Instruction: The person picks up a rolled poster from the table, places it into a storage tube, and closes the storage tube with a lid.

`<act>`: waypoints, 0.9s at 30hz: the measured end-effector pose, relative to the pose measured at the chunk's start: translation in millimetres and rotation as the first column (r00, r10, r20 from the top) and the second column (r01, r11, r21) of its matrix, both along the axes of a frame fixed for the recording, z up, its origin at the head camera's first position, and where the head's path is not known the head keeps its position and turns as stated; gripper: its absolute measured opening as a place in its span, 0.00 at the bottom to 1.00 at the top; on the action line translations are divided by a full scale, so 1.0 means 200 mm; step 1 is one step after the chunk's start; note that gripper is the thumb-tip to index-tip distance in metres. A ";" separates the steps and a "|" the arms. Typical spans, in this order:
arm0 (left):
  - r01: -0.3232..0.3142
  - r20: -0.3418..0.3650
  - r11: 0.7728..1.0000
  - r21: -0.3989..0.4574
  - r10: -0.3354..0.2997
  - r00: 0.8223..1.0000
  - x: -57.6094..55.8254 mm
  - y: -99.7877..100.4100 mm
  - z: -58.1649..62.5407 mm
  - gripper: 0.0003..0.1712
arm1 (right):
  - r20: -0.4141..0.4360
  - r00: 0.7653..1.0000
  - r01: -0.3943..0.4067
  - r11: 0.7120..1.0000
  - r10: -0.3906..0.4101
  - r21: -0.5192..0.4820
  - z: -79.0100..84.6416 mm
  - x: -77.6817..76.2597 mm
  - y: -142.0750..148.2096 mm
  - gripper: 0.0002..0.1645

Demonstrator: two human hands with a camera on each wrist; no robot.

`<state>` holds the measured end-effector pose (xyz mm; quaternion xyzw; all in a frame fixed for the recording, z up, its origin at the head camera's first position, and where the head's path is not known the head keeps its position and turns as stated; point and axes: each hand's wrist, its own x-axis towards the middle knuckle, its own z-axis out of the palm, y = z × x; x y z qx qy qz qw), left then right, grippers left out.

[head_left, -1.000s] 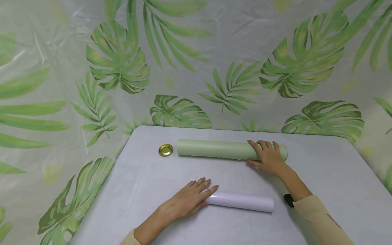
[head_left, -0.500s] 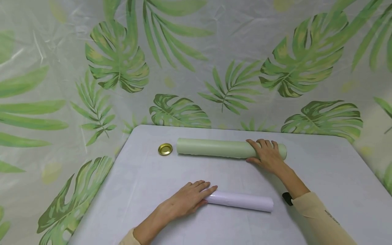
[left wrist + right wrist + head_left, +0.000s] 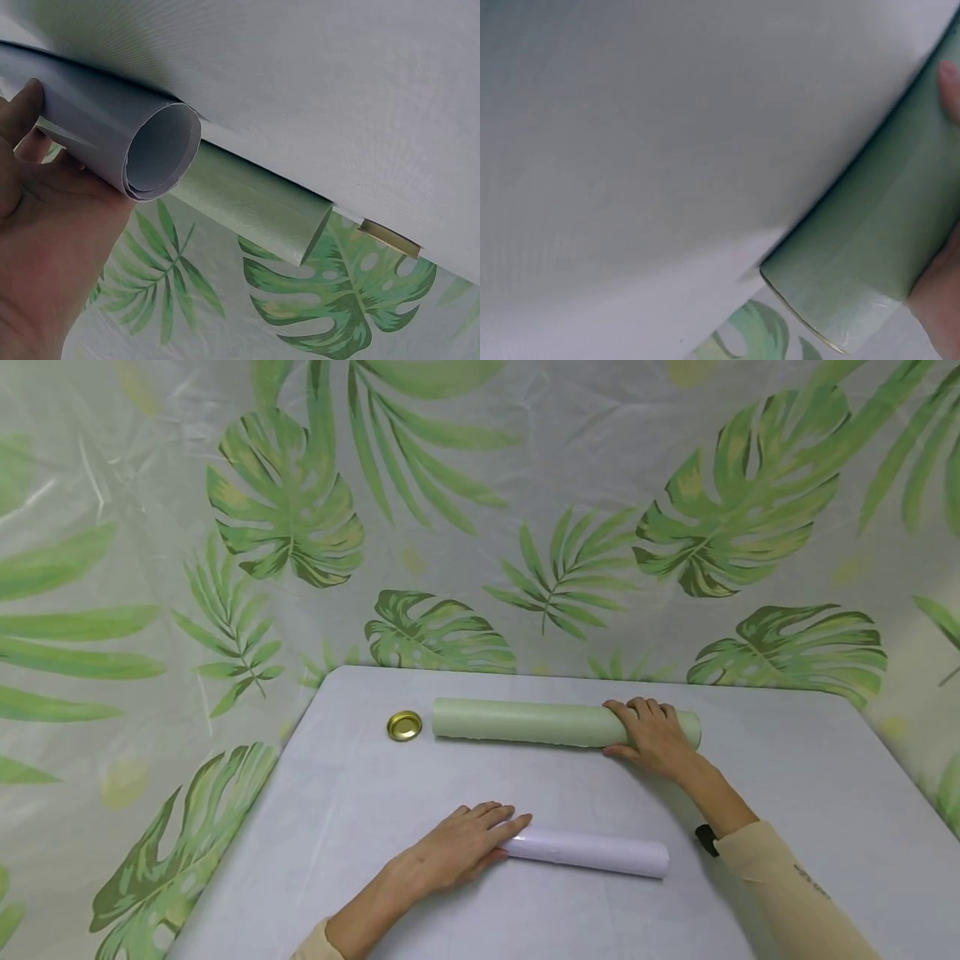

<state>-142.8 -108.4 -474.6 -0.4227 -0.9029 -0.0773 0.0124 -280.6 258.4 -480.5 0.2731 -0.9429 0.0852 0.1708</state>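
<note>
A hand could pass along the strip of white table (image 3: 450, 772) between the green roll (image 3: 517, 722) and lilac roll (image 3: 588, 850), but the right forearm (image 3: 722, 797) bars its right end, the left hand (image 3: 459, 853) blocks the lilac roll's left part, and a gold lid (image 3: 404, 726) (just beside the green roll) narrows the far left.

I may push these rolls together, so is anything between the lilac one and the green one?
Only your left hand, on the lilac roll, and your right hand, on the green roll near its right end; nothing else visible lies between.
</note>
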 end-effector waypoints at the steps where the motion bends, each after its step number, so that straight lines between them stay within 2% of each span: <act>1: 0.001 -0.001 1.000 0.000 -0.001 1.000 0.00 0.00 0.00 0.31 | -0.002 1.000 -0.003 1.000 0.003 0.001 0.00 -0.01 0.00 0.46; 11: -0.002 0.015 1.000 -0.005 0.002 1.000 -0.01 0.00 0.00 0.31 | 0.008 0.999 0.051 0.996 -0.052 0.069 -0.02 -0.07 0.01 0.50; 20: -0.014 0.023 0.999 -0.032 0.014 1.000 -0.01 0.00 0.00 0.31 | -0.057 0.998 0.014 0.998 -0.011 0.063 -0.03 -0.08 0.02 0.49; 27: 0.002 -0.003 1.000 -0.013 -0.002 1.000 -0.01 -0.01 -0.01 0.31 | -0.048 0.999 0.011 0.996 -0.007 0.084 -0.03 -0.09 0.02 0.49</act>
